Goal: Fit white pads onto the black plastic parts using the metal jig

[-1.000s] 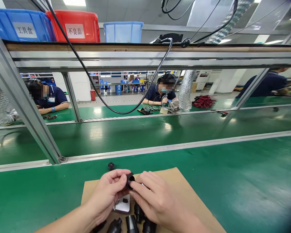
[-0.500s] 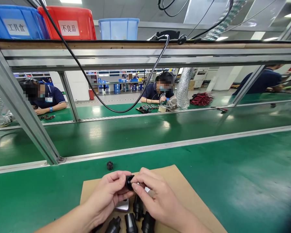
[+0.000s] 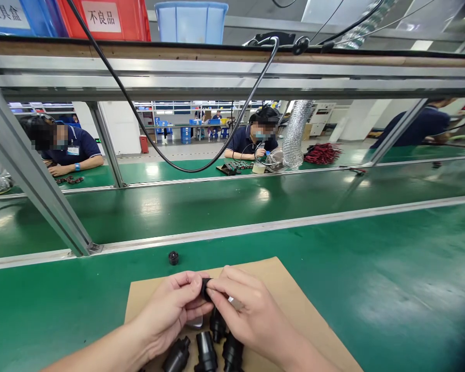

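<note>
Between my hands is a small black round part [image 3: 205, 289], hollow at one end and partly covered by my fingers. My left hand [image 3: 174, 305] is closed around its left side. The fingertips of my right hand [image 3: 248, 305] are pinched at its right-hand opening; whether they hold something small there is hidden. Below my hands, several black cylindrical parts [image 3: 206, 351] lie on a brown cardboard sheet [image 3: 290, 310]. A silvery object [image 3: 196, 322] shows partly under my left hand.
A small black ring-shaped piece [image 3: 173, 258] sits on the green bench [image 3: 372, 268] beyond the cardboard. A metal post [image 3: 54, 175] rises at the left. Overhead, a shelf [image 3: 217, 72] carries blue and red bins [image 3: 104, 20], and a black cable [image 3: 139, 119] hangs down. Co-workers sit across the bench.
The head view has tilted down slightly, so the shelf appears higher. The black round part has turned a little, its opening now less visible, with my right fingertips closer over it.
</note>
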The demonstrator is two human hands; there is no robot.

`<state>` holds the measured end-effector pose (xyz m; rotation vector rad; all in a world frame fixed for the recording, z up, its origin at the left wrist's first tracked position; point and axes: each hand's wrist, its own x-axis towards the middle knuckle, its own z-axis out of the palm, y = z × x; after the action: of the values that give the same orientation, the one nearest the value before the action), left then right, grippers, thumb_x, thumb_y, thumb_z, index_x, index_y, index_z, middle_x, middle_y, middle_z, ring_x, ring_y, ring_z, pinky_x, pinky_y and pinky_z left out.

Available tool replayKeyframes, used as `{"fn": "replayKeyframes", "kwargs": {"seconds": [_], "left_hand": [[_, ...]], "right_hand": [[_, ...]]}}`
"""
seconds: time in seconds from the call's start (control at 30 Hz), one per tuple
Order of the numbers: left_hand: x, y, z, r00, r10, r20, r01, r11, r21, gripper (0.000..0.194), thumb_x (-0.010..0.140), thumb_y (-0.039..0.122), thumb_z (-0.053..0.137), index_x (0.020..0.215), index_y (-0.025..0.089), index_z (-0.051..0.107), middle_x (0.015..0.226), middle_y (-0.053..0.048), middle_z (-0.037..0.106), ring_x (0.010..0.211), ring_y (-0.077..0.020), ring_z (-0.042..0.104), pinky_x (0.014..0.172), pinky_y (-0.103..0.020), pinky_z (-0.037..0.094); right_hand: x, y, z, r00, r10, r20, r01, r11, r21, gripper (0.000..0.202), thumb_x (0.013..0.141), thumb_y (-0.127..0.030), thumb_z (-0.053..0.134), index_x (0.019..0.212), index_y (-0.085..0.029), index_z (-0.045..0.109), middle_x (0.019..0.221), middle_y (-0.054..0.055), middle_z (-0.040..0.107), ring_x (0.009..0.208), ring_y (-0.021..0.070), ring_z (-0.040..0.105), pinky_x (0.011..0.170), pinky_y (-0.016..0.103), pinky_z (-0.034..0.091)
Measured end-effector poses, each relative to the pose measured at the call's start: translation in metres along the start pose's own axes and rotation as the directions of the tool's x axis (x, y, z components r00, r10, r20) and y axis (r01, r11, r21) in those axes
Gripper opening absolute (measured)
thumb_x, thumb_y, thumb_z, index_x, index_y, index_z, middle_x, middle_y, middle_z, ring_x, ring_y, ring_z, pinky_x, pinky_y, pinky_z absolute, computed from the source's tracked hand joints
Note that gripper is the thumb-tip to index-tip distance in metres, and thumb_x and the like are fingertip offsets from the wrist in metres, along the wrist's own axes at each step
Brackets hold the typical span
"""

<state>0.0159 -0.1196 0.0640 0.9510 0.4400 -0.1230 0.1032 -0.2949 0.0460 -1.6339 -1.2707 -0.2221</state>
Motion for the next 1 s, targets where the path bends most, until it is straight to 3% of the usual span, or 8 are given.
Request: {"fn": "replayKeyframes", "kwargs": {"seconds": [0.13,0.23,0.37,0.47,0.57,0.73,1.0], "left_hand": [[0.000,0.000,-0.001,1.000,-0.001,0.029,0.001,1.000,0.009,0.029,0.081,0.034,0.093,0.094,0.012,0.079,0.108,-0.010,0.075,0.089,-0.0134,0.072,0.093,-0.031,0.065],[-0.001,0.001,0.000,0.999,-0.027,0.034,0.027,1.000,-0.004,0.033,0.081,0.035,0.093,0.100,0.011,0.080,0.107,-0.012,0.076,0.087,-0.0145,0.074,0.092,-0.030,0.065],[-0.004,0.006,0.003,0.998,-0.054,0.041,0.057,0.995,-0.084,0.035,0.081,0.036,0.092,0.102,0.011,0.079,0.106,-0.013,0.078,0.086,-0.0161,0.077,0.090,-0.030,0.066],[-0.005,0.009,0.005,0.998,-0.061,0.025,0.064,0.986,-0.153,0.032,0.079,0.035,0.094,0.092,0.011,0.076,0.099,-0.012,0.079,0.082,-0.0174,0.078,0.086,-0.030,0.067],[-0.006,0.009,0.007,0.997,-0.070,0.019,0.073,0.982,-0.174,0.030,0.081,0.033,0.092,0.088,0.011,0.074,0.093,-0.011,0.079,0.078,-0.0174,0.078,0.081,-0.029,0.068],[-0.008,0.006,0.008,0.998,-0.055,0.022,0.058,0.987,-0.147,0.033,0.082,0.035,0.091,0.097,0.009,0.076,0.094,-0.013,0.079,0.079,-0.0180,0.079,0.079,-0.028,0.067],[-0.010,0.004,0.012,0.999,-0.012,-0.053,0.004,0.987,-0.160,0.046,0.064,0.039,0.102,0.088,0.010,0.076,0.090,-0.009,0.078,0.076,-0.0142,0.075,0.082,-0.029,0.067]], "right_hand": [[-0.001,-0.002,-0.001,0.998,0.051,-0.038,-0.049,0.998,0.035,0.021,0.106,-0.010,0.056,0.100,-0.018,0.074,0.079,0.003,0.056,0.070,0.0173,0.050,0.062,0.031,0.038],[0.000,-0.002,-0.004,0.996,0.070,-0.053,-0.066,0.995,0.077,0.016,0.105,-0.011,0.061,0.103,-0.019,0.074,0.080,0.002,0.059,0.071,0.0169,0.053,0.062,0.030,0.040],[0.002,-0.003,-0.013,0.997,-0.078,0.004,0.078,0.995,-0.056,0.020,0.107,-0.007,0.054,0.113,-0.017,0.071,0.084,0.005,0.059,0.075,0.0191,0.051,0.065,0.033,0.040],[0.003,-0.003,-0.020,0.967,-0.249,0.056,0.256,0.944,-0.207,0.026,0.105,-0.003,0.056,0.126,-0.012,0.066,0.091,0.008,0.062,0.078,0.0201,0.052,0.066,0.035,0.039],[0.002,-0.002,-0.023,0.934,-0.334,0.123,0.356,0.889,-0.287,0.033,0.103,-0.003,0.057,0.136,-0.009,0.061,0.091,0.009,0.061,0.078,0.0208,0.051,0.066,0.036,0.038],[0.001,0.000,-0.021,0.916,-0.358,0.180,0.398,0.865,-0.306,0.036,0.104,-0.002,0.054,0.139,-0.006,0.059,0.094,0.011,0.064,0.081,0.0225,0.056,0.066,0.037,0.037],[0.000,0.003,-0.013,0.927,-0.338,0.165,0.371,0.891,-0.261,0.031,0.107,-0.003,0.051,0.136,-0.007,0.061,0.087,0.007,0.059,0.075,0.0198,0.047,0.065,0.034,0.031]]}}
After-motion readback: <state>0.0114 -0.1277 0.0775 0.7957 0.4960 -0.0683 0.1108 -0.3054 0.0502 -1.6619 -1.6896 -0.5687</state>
